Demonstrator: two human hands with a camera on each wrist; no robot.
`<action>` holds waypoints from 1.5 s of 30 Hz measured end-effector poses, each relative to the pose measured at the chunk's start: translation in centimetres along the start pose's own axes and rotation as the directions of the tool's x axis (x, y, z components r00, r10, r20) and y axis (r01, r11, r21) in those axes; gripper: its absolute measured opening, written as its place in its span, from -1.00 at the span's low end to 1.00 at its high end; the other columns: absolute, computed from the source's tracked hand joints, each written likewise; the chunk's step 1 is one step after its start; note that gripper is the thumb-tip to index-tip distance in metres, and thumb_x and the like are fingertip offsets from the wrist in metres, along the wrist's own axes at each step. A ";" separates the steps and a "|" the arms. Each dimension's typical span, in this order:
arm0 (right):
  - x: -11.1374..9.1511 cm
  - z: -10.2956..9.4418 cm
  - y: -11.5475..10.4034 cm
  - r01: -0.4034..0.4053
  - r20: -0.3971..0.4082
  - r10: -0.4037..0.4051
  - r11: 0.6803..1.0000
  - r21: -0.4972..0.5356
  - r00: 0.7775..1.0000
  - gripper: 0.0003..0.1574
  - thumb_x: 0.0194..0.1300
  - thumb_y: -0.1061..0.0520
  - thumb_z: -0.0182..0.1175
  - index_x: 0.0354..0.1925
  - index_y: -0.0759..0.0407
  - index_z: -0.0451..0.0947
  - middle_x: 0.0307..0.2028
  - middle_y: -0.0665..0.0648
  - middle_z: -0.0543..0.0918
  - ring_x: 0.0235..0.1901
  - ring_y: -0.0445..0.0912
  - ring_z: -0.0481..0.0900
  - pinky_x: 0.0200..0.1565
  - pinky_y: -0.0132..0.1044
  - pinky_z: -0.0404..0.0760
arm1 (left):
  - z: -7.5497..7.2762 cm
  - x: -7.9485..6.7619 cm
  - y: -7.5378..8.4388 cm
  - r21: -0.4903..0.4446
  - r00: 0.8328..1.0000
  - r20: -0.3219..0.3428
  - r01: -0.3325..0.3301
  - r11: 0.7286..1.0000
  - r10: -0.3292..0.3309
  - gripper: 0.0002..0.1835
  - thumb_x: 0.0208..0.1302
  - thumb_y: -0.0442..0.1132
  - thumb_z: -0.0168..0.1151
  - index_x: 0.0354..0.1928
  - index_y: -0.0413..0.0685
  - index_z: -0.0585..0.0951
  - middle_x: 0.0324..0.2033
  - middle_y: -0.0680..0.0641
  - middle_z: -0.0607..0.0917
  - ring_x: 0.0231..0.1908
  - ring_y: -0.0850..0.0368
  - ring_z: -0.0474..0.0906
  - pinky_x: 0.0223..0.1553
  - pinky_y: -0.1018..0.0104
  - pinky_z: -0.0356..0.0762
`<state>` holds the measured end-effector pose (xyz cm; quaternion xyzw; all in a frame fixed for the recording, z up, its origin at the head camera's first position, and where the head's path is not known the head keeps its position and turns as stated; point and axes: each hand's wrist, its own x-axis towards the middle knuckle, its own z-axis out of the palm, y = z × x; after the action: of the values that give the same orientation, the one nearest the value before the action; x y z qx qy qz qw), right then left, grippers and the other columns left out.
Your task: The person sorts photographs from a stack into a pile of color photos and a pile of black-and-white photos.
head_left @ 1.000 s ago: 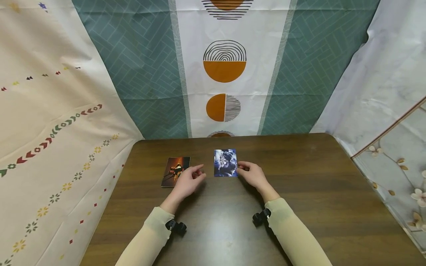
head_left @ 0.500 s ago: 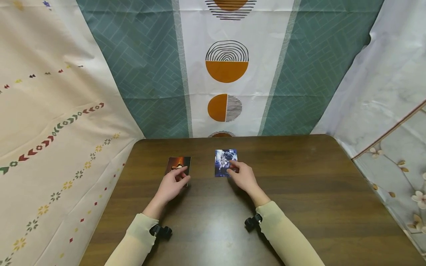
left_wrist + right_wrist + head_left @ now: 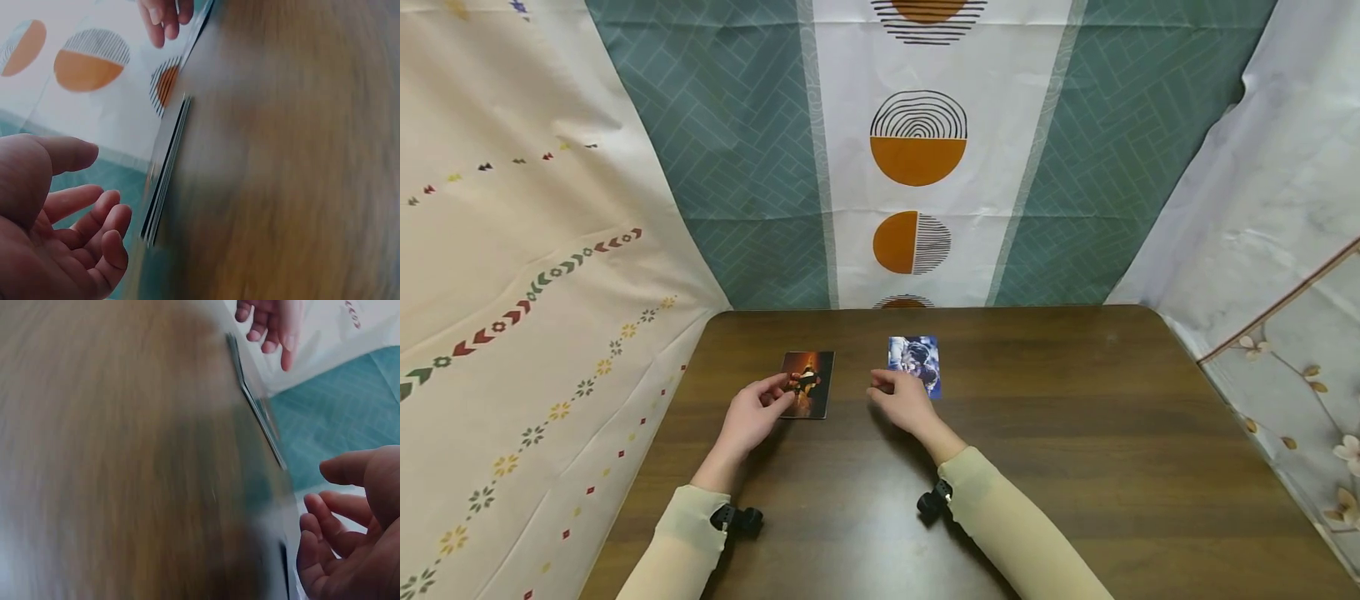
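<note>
On the left of the brown tabletop lies a dark orange picture card (image 3: 817,390), and its layered edge (image 3: 167,175) in the left wrist view looks like a small stack. My left hand (image 3: 754,417) hovers at its left side, thumb and forefinger overlapping its border in the head view. Nothing sits between those loosely bent fingers. A blue-and-white picture card (image 3: 919,353) lies to the right. Over its lower left corner reaches my right hand (image 3: 908,405), which covers part of it. Those fingers are relaxed, point left and hold nothing.
The brown wooden table (image 3: 1045,433) runs back to a teal and white patterned cloth (image 3: 752,208). A cream cloth (image 3: 550,333) hangs on the left, a pale floral one (image 3: 1285,317) on the right. Each wrist wears a small black camera.
My left hand has moved left across the orange card to its left side. My right hand has moved left from the blue card's right edge, passing over it toward the gap between the cards.
</note>
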<state>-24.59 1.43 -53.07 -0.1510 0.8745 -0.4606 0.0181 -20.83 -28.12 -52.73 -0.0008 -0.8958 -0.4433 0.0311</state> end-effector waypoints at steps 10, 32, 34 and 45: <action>0.6 3.8 -2.3 0.051 0.002 -0.051 0.998 -0.025 0.999 -0.52 0.41 0.15 0.37 0.22 0.34 0.70 -0.08 0.16 0.79 -0.07 0.01 0.71 0.06 -0.10 0.64 | -1.2 0.6 -2.0 -0.045 0.998 0.026 0.062 0.997 -0.061 -0.47 0.51 -0.13 0.37 0.38 -0.28 0.61 -0.10 -0.16 0.68 -0.18 -0.02 0.52 -0.24 0.24 0.43; -0.2 7.1 -4.1 -0.074 -0.005 0.075 0.971 -0.227 0.997 -0.36 0.40 -0.07 0.39 0.36 0.10 0.65 0.19 0.24 0.62 0.18 0.18 0.57 0.18 0.15 0.53 | -0.9 1.1 -2.6 0.089 0.997 0.062 0.050 0.995 -0.056 -0.48 0.45 -0.19 0.39 0.32 -0.39 0.63 -0.16 -0.17 0.63 -0.22 -0.05 0.48 -0.19 0.13 0.40; -0.2 7.1 -4.3 -0.075 -0.004 0.077 0.968 -0.238 0.997 -0.36 0.40 -0.08 0.40 0.36 0.10 0.66 0.19 0.23 0.61 0.18 0.17 0.57 0.17 0.14 0.53 | -1.0 1.0 -2.6 0.092 0.997 0.061 0.050 0.994 -0.055 -0.47 0.45 -0.19 0.39 0.32 -0.39 0.62 -0.16 -0.17 0.63 -0.22 -0.05 0.48 -0.19 0.13 0.40; 0.1 7.4 -4.4 -0.092 0.011 0.098 0.964 -0.248 0.995 -0.35 0.42 -0.12 0.39 0.38 0.08 0.65 0.20 0.22 0.60 0.18 0.16 0.56 0.18 0.11 0.51 | -1.0 0.9 -2.6 0.093 0.996 0.054 0.064 0.994 -0.069 -0.47 0.46 -0.17 0.39 0.32 -0.38 0.63 -0.15 -0.17 0.63 -0.20 -0.06 0.49 -0.18 0.13 0.40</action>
<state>-22.33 -6.82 -53.76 -0.1151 0.9310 -0.3451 0.0313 -21.71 -30.55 -54.13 0.0176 -0.9152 -0.4026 -0.0095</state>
